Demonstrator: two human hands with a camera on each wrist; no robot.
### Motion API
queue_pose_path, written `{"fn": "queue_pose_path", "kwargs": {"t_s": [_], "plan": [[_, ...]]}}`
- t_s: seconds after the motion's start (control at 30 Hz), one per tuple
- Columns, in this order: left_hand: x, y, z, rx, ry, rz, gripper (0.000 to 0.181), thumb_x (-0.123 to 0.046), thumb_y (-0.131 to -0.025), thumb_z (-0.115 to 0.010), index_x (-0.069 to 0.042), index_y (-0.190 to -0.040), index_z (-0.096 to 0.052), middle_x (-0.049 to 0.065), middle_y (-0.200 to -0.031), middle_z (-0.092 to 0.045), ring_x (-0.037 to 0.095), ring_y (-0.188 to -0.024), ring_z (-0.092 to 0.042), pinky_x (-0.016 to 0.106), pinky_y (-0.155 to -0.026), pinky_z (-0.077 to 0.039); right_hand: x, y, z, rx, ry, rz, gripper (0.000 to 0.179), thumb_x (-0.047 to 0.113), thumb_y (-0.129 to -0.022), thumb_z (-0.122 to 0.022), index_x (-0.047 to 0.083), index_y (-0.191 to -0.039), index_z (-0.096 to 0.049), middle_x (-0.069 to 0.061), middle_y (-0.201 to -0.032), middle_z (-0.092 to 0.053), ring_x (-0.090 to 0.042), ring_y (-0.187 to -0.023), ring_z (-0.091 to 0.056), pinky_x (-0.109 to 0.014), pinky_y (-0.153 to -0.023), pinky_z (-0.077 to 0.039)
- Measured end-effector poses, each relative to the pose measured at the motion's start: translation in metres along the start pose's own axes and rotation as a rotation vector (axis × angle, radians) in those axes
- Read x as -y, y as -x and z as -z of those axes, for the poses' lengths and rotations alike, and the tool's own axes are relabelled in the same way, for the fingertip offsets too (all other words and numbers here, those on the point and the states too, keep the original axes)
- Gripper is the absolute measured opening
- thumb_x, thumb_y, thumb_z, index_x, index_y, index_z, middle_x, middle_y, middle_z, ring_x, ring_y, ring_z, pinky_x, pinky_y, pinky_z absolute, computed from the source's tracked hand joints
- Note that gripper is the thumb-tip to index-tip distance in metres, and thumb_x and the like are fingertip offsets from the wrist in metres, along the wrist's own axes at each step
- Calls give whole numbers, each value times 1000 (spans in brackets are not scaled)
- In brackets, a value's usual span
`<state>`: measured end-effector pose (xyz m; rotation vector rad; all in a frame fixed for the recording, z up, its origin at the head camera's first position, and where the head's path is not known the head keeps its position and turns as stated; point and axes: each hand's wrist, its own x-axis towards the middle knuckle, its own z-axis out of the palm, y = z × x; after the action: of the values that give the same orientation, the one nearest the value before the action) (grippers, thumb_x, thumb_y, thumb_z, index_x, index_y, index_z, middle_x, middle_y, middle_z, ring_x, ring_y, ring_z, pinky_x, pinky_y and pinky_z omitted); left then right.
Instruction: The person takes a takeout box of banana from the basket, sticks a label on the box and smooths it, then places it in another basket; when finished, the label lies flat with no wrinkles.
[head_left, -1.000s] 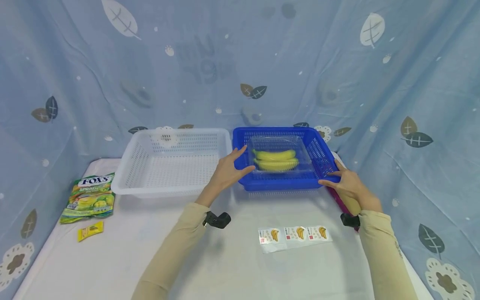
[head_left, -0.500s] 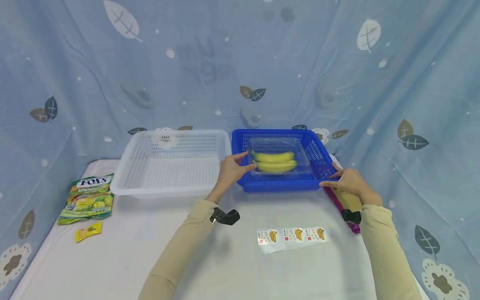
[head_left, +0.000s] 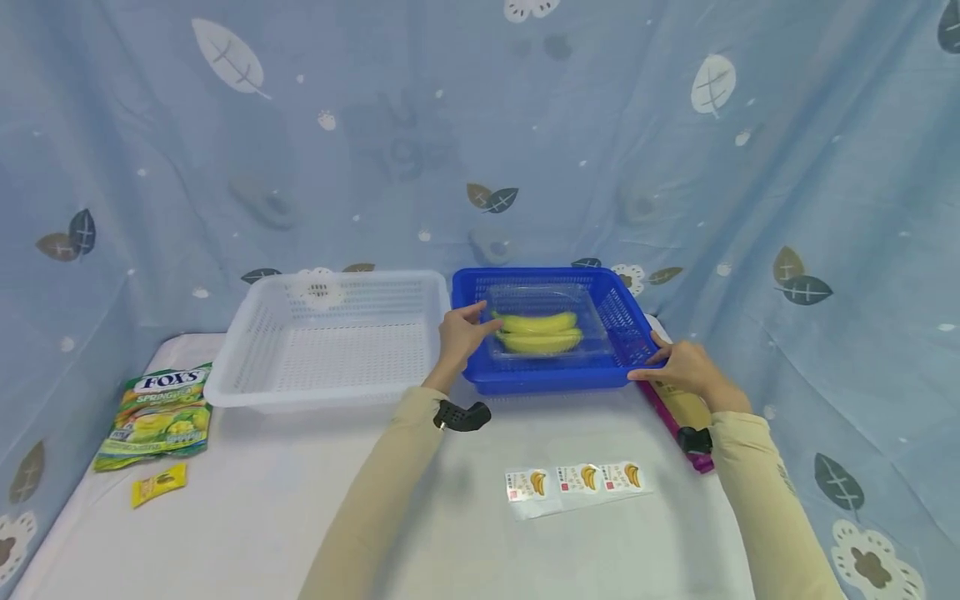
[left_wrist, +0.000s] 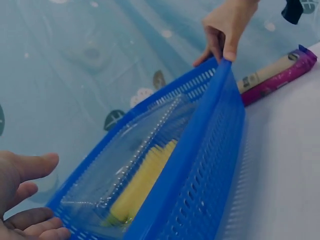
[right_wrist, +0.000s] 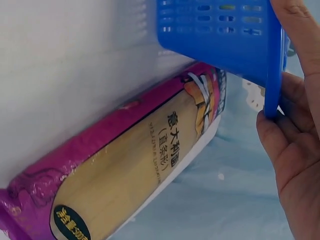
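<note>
A white basket (head_left: pixel 315 399) is standing on the tabletop (head_left: pixel 262 525). The left hand (head_left: pixel 459 337) is holding its fingers apart at the left rim of the blue basket (head_left: pixel 547 380). Inside, bananas (head_left: pixel 538 342) are lying in a clear container (head_left: pixel 591 327); the right hand (head_left: pixel 688 367) is gripping the right rim.

With our right grip (right_wrist: pixel 302 162) we are holding the rim of a blue basket (right_wrist: pixel 240 57), its slotted wall showing at the top of the view. Near it, we are seeing a purple-edged packet (right_wrist: pixel 125 162) lying slantwise on the white surface (right_wrist: pixel 75 65), its tan front bearing Chinese characters and a dark oval. Whether packet and basket are touching, we are unable to tell. Pale blue cloth (right_wrist: pixel 220 200) is hanging behind.
</note>
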<state>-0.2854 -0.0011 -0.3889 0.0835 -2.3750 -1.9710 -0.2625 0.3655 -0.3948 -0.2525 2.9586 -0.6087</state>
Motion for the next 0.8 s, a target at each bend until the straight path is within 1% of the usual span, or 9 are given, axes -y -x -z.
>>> {"fn": "queue_pose_path", "kwargs": {"t_s": [0.07,0.17,0.33,0.47,0.57,0.7,0.8], "plan": [[2,-3,-2,-11,21,-10,49,-17,-82,-78,-5,-127,-62,19,-131,-57,30,-123,-53,38,-97,-47,0,-2,-1,2,4,-1,68,54,-74,-77,-9,-100,-71,-25,-146,-32,-8,-42,-23,-23,-41,-29],[6,-9,-7,-22,34,-27,50,-17,-83,-76,-5,-129,-60,17,-134,-55,31,-126,-50,39,-98,-46,0,-2,-2,-1,0,-1,69,54,-73,-77,-10,-99,-71,-25,-146,-32,-8,-42,-23,-23,-41,-29],[15,-15,-20,-31,46,-44,51,-19,-86,-73,-10,-134,-57,11,-142,-49,28,-134,-41,41,-103,-42,1,-2,-1,3,-1,-8,71,56,-72,-77,-10,-99,-71,-26,-145,-32,-8,-42,-22,-23,-41,-27],[22,-16,-28,-39,79,-54,56,-17,-86,-73,-7,-137,-52,10,-145,-46,28,-138,-35,42,-107,-37,2,-4,-2,9,4,-18,73,58,-70,-77,-9,-99,-71,-24,-146,-33,-8,-42,-22,-23,-41,-28],[24,-18,-34,-55,88,-59,61,-16,-86,-74,-4,-140,-48,12,-148,-41,28,-140,-30,42,-110,-33,0,-5,-3,4,4,-23,75,58,-70,-78,-10,-101,-70,-24,-146,-33,-8,-42,-23,-23,-42,-28],[27,-20,-41,-72,58,-50,68,-16,-84,-75,-4,-143,-43,16,-152,-32,30,-142,-24,44,-112,-27,-1,-4,-2,1,0,-34,75,57,-70,-78,-11,-102,-70,-24,-147,-32,-8,-43,-23,-23,-42,-29],[29,-22,-46,-73,45,-31,70,-17,-84,-76,-4,-143,-42,15,-153,-30,31,-143,-22,44,-112,-27,-2,-4,-1,-2,0,-33,73,57,-70,-78,-10,-100,-70,-24,-147,-32,-9,-43,-23,-23,-42,-29]]}}
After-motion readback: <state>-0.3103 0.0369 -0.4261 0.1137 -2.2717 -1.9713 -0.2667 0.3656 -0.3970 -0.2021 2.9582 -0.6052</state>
